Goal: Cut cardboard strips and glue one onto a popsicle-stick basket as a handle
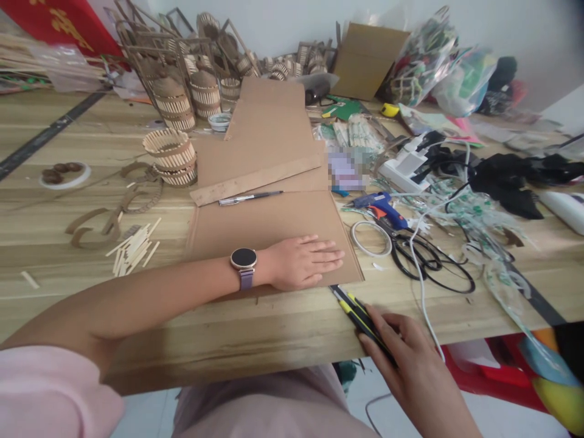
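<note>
My left hand [305, 261] lies flat on a sheet of cardboard [269, 225], fingers stretched to the right and a watch on the wrist. At the table's front edge, my right hand [401, 347] is closed around a black and yellow utility knife [358, 313]. Its tip is beside the sheet's near right corner, over the wooden table. A pen [250, 198] rests on the cardboard beyond my left arm. Just behind it lies a narrow cardboard strip [260, 178], slanting across the sheet. Another cardboard piece [274, 109] extends toward the back.
A blue glue gun [381, 207], a tape roll [371, 238] and tangled cables [429, 261] lie to the right. Small wooden sticks [134, 249] and a slatted basket [172, 157] are at left. More small baskets [205, 91] crowd the back. A power strip [404, 167] stands at right.
</note>
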Action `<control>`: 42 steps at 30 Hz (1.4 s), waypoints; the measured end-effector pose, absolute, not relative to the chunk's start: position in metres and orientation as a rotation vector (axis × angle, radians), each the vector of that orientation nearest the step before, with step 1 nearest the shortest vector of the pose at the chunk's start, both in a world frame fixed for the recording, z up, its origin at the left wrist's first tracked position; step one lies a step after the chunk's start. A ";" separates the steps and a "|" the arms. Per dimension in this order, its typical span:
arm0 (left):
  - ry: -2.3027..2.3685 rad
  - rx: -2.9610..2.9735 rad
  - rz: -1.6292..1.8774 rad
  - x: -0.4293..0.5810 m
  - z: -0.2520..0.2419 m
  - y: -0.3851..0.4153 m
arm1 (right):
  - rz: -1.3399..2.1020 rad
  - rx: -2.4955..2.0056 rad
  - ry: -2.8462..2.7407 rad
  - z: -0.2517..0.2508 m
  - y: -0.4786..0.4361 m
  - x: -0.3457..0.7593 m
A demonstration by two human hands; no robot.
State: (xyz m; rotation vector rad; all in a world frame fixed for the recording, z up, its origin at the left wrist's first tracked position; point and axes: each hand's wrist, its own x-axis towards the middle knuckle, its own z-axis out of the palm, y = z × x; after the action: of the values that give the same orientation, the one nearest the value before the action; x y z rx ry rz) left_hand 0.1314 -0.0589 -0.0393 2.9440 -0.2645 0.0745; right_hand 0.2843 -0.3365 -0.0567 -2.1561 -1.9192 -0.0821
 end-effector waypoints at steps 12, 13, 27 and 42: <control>-0.131 2.756 -0.016 0.135 -0.027 -0.056 | -0.098 -2.114 -1.797 -0.051 -0.314 0.257; -0.129 2.728 0.003 0.136 -0.026 -0.055 | -0.094 -2.114 -1.808 -0.052 -0.314 0.259; -0.090 2.935 -0.054 0.096 -0.032 -0.020 | -0.077 -2.118 -1.843 -0.053 -0.315 0.274; -0.091 2.931 0.015 0.098 -0.034 -0.022 | -0.040 -2.115 -1.785 -0.061 -0.309 0.242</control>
State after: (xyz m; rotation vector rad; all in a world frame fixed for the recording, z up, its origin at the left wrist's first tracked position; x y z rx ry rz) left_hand 0.0980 -0.0217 -0.0342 2.9312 -0.0910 0.0147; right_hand 0.2421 -0.3089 -0.0606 -2.1151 -1.7846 -0.0401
